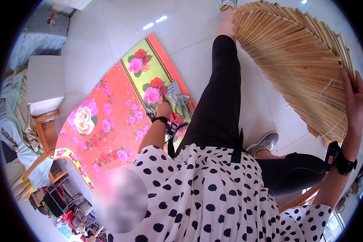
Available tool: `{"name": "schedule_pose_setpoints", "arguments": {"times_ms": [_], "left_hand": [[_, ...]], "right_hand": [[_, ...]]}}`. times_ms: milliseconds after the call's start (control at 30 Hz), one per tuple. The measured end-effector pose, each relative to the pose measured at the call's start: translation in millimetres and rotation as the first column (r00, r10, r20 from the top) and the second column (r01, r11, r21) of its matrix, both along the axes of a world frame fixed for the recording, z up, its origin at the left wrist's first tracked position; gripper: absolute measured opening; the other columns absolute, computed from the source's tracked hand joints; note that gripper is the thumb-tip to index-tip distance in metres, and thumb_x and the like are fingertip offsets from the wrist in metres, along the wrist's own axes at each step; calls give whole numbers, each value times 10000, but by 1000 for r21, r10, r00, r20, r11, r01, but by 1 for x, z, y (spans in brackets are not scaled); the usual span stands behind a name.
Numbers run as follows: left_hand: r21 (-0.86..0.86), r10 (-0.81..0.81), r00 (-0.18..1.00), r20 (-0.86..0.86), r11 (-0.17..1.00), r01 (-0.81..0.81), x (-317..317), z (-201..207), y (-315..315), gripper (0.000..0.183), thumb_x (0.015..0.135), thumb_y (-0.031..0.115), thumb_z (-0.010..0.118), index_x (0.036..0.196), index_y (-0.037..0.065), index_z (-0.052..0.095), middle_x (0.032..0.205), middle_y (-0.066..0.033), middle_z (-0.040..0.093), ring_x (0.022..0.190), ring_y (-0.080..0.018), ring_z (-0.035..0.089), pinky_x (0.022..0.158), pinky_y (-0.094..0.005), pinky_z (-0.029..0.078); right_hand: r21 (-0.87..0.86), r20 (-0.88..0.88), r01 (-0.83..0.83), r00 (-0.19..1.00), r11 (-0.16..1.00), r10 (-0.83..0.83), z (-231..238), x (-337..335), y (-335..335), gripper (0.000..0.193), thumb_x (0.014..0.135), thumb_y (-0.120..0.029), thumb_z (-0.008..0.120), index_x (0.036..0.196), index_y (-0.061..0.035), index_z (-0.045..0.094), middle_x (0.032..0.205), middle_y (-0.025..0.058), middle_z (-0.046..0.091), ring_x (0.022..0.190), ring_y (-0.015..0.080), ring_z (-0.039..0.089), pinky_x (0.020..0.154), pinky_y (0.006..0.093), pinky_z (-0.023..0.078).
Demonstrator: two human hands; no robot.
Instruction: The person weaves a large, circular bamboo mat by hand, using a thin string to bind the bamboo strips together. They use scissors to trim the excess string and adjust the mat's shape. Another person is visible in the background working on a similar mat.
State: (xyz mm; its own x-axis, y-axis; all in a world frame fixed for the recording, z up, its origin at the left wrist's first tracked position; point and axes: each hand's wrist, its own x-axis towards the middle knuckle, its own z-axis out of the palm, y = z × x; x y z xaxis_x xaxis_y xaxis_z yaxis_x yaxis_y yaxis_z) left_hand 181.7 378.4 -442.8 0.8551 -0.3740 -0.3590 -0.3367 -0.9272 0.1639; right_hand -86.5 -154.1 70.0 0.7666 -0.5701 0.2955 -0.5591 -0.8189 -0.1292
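Observation:
My right hand (355, 94) grips the outer edge of a slatted mat (296, 60), with the thumb on the near face and the fingers wrapped behind. The mat is made of many thin straw-coloured sticks and curves from my outstretched foot to my right side; loose pale threads hang from it. Down at the left, my left hand (164, 109) is bent closed over a red and green flowered sheet (109, 109); what its fingers hold, if anything, is hidden. Close beside it lies a tool with grey-green looped handles, seemingly scissors (182, 104). A small shiny object (150, 111) sits by the wrist.
My outstretched leg (226, 80) lies between the sheet and the mat, and my other leg (294, 171) is bent at the right. A wooden chair (48, 137), a white box (44, 80) and piled cloth stand at the left on the tiled floor (189, 24).

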Motion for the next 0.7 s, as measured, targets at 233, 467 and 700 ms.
{"name": "schedule_pose_setpoints", "arguments": {"times_ms": [233, 467, 700], "left_hand": [[398, -75, 995, -63, 913, 94, -34, 0, -37, 330, 902, 269, 530, 1130, 45, 613, 1039, -107, 668, 924, -285, 666, 794, -468, 508], [-492, 395, 686, -611, 489, -720, 45, 18, -53, 229, 929, 260, 470, 912, 51, 561, 689, -84, 557, 618, -211, 589, 528, -337, 465], [-795, -464, 666, -585, 491, -356, 3, 349, -235, 276, 982, 194, 524, 1194, 25, 575, 1101, -26, 590, 945, -139, 601, 789, -309, 495]], "right_hand": [[29, 75, 12, 997, 999, -14, 12, 16, 31, 202, 827, -206, 730, 862, -18, 663, 679, 150, 624, 546, 220, 571, 559, 312, 471], [-36, 205, -128, 970, 991, 133, 4, 15, 22, 260, 796, -253, 741, 715, -46, 606, 575, 110, 557, 517, 293, 554, 500, 361, 448], [-77, 169, -138, 974, 987, 149, 11, 15, 29, 311, 810, -297, 710, 681, -46, 580, 594, 125, 568, 544, 332, 561, 520, 397, 456]]}}
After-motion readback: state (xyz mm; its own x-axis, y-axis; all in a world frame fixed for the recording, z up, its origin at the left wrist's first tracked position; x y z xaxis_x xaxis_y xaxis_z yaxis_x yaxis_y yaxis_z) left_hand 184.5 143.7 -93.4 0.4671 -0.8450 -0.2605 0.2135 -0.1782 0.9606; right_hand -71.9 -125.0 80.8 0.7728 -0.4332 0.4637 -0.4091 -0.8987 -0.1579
